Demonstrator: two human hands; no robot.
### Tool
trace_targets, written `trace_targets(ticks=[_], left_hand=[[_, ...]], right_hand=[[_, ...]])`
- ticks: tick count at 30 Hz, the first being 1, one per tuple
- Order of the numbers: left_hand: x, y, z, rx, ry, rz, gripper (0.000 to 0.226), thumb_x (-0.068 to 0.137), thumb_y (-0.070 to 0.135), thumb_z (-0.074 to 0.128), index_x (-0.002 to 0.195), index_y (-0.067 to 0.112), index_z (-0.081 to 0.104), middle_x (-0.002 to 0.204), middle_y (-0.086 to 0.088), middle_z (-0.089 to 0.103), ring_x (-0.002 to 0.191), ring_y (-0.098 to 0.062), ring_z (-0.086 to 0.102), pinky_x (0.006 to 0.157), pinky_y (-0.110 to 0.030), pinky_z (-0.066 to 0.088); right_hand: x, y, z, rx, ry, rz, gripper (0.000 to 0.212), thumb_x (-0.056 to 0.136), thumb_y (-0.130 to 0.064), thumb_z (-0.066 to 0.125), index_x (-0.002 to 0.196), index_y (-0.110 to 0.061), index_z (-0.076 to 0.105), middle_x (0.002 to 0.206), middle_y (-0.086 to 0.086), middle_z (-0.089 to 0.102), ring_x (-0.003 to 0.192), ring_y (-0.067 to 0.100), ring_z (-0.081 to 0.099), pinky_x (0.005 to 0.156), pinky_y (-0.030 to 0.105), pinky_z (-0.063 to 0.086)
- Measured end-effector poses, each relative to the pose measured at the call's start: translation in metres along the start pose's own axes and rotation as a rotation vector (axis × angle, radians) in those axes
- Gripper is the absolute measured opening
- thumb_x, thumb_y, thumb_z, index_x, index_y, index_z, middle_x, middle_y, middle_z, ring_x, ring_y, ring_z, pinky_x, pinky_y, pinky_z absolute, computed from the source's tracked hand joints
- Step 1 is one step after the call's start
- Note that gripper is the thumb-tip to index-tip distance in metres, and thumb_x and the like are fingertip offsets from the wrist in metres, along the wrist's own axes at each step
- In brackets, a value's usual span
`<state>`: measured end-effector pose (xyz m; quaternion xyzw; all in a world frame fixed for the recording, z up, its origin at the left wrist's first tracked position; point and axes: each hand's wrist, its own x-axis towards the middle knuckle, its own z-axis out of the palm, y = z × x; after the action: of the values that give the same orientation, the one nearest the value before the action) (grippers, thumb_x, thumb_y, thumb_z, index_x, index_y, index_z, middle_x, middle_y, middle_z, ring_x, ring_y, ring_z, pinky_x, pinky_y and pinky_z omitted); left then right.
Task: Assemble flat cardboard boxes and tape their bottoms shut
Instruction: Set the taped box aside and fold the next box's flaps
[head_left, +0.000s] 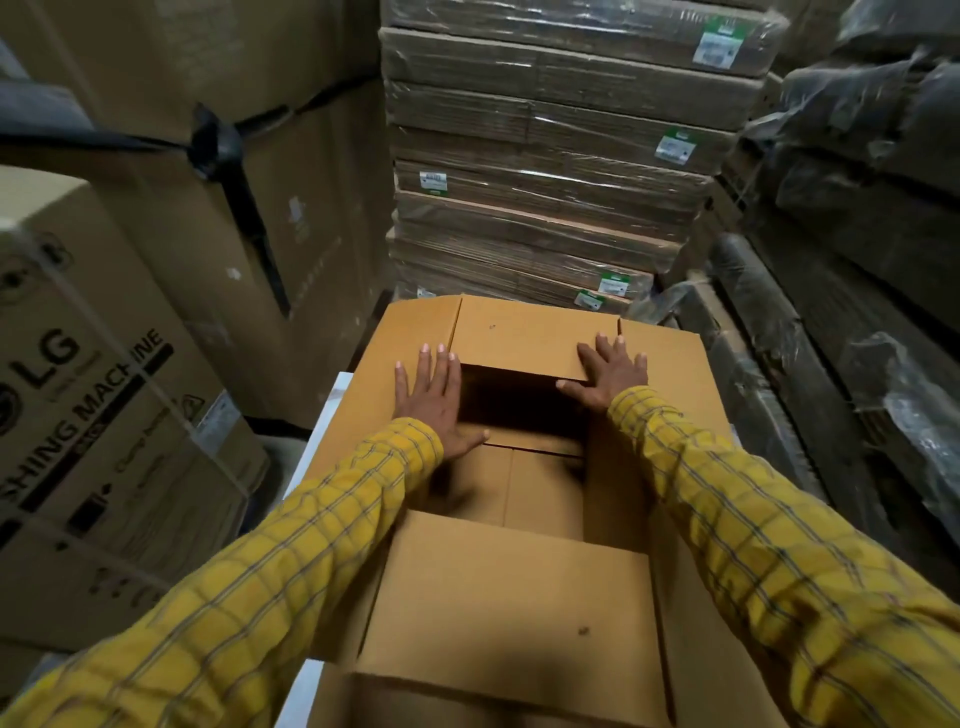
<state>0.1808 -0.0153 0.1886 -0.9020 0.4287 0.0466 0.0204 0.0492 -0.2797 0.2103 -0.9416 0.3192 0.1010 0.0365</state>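
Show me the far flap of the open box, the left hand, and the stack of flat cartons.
far flap (524, 338), head view, flap's middle
left hand (431, 400), head view, back of hand
stack of flat cartons (550, 208), head view, front edge

Hands (434, 397) on box (514, 592); flat stack (545, 171) behind.

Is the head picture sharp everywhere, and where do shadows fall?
Head view: the hands, left and right, and the box flaps are fairly sharp; the sleeves near the lens and the picture's edges are smeared; straight stacks bow from the wide lens; light is dim, with deep shadow inside the box.
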Motion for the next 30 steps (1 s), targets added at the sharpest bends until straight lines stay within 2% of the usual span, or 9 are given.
trace_targets(ticks=[6, 10, 12, 14, 16, 21, 23, 25, 30], left_hand=[[0.004, -0.041, -0.025, -0.085, 0.043, -0.078, 0.102, 0.084, 0.084, 0.017, 0.156, 0.022, -0.020, 0.164, -0.011, -0.022, 0.149, -0.035, -0.024, 0.116, -0.065, -0.013], [0.002, -0.085, -0.037, -0.314, -0.051, -0.331, 0.127, 0.074, 0.084, 0.053, 0.155, 0.022, -0.022, 0.163, -0.017, -0.022, 0.150, -0.041, -0.015, 0.117, -0.063, -0.003], [-0.001, -0.100, -0.048, -0.535, -0.075, -0.388, 0.130, 0.074, 0.065, 0.075, 0.158, 0.015, -0.012, 0.164, -0.024, 0.000, 0.150, -0.043, 0.010, 0.122, -0.052, 0.018], [-0.006, -0.110, -0.066, -0.548, -0.019, -0.383, 0.101, 0.077, 0.051, 0.080, 0.151, 0.005, 0.029, 0.149, -0.023, 0.042, 0.136, -0.039, 0.042, 0.111, -0.040, 0.037], [-0.006, -0.116, -0.083, -0.532, 0.094, -0.347, 0.069, 0.080, 0.042, 0.080, 0.131, 0.003, 0.055, 0.130, -0.019, 0.059, 0.122, -0.036, 0.055, 0.101, -0.038, 0.044], [-0.009, -0.098, -0.116, -0.977, 0.198, -0.147, 0.034, 0.089, 0.012, 0.069, 0.123, 0.010, 0.065, 0.109, -0.010, 0.068, 0.091, -0.019, 0.064, 0.075, -0.027, 0.054], [-0.016, -0.075, -0.126, -1.187, 0.118, -0.019, 0.026, 0.097, 0.019, 0.061, 0.121, 0.011, 0.066, 0.102, -0.006, 0.067, 0.081, -0.015, 0.061, 0.067, -0.025, 0.052], [-0.020, -0.051, -0.122, -1.238, 0.041, 0.046, 0.040, 0.099, 0.043, 0.055, 0.124, 0.014, 0.067, 0.106, -0.002, 0.068, 0.094, -0.019, 0.062, 0.080, -0.033, 0.051], [-0.018, 0.000, -0.065, -0.633, -0.033, 0.250, 0.083, 0.072, 0.093, 0.031, 0.138, 0.046, 0.053, 0.146, 0.009, 0.047, 0.139, -0.023, 0.037, 0.119, -0.059, 0.016]], right_hand=[[-0.036, -0.007, 0.010, -0.094, -0.095, 0.053, 0.096, 0.085, -0.086, 0.031, 0.161, -0.036, -0.001, 0.168, 0.000, -0.014, 0.153, 0.034, -0.017, 0.121, 0.061, -0.001], [-0.053, -0.013, 0.011, -0.109, -0.100, 0.060, 0.097, 0.085, -0.086, 0.030, 0.161, -0.035, -0.003, 0.169, 0.000, -0.014, 0.153, 0.036, -0.016, 0.122, 0.060, 0.000], [-0.058, -0.017, 0.009, -0.098, -0.108, 0.072, 0.097, 0.085, -0.086, 0.030, 0.161, -0.035, -0.002, 0.169, 0.000, -0.013, 0.153, 0.036, -0.015, 0.122, 0.059, 0.000], [-0.063, -0.021, 0.009, -0.084, -0.122, 0.088, 0.097, 0.085, -0.086, 0.031, 0.161, -0.035, -0.001, 0.169, -0.001, -0.013, 0.153, 0.037, -0.015, 0.122, 0.060, 0.000], [-0.066, -0.024, 0.009, -0.070, -0.129, 0.103, 0.096, 0.085, -0.085, 0.032, 0.161, -0.035, 0.001, 0.169, -0.001, -0.013, 0.153, 0.036, -0.016, 0.122, 0.060, -0.001], [-0.073, -0.029, 0.007, -0.019, -0.139, 0.125, 0.096, 0.086, -0.084, 0.035, 0.161, -0.035, 0.001, 0.169, -0.002, -0.013, 0.153, 0.036, -0.016, 0.122, 0.060, 0.000], [-0.076, -0.032, 0.006, -0.003, -0.134, 0.130, 0.095, 0.086, -0.084, 0.034, 0.161, -0.035, 0.001, 0.169, -0.002, -0.012, 0.153, 0.036, -0.015, 0.122, 0.060, 0.001], [-0.079, -0.033, 0.005, 0.019, -0.126, 0.137, 0.095, 0.086, -0.084, 0.034, 0.161, -0.035, 0.001, 0.169, -0.002, -0.012, 0.153, 0.036, -0.015, 0.122, 0.060, 0.001], [-0.087, -0.032, 0.000, 0.074, -0.071, 0.153, 0.092, 0.089, -0.080, 0.035, 0.161, -0.031, 0.005, 0.169, 0.000, -0.008, 0.154, 0.036, -0.011, 0.123, 0.056, 0.007]])
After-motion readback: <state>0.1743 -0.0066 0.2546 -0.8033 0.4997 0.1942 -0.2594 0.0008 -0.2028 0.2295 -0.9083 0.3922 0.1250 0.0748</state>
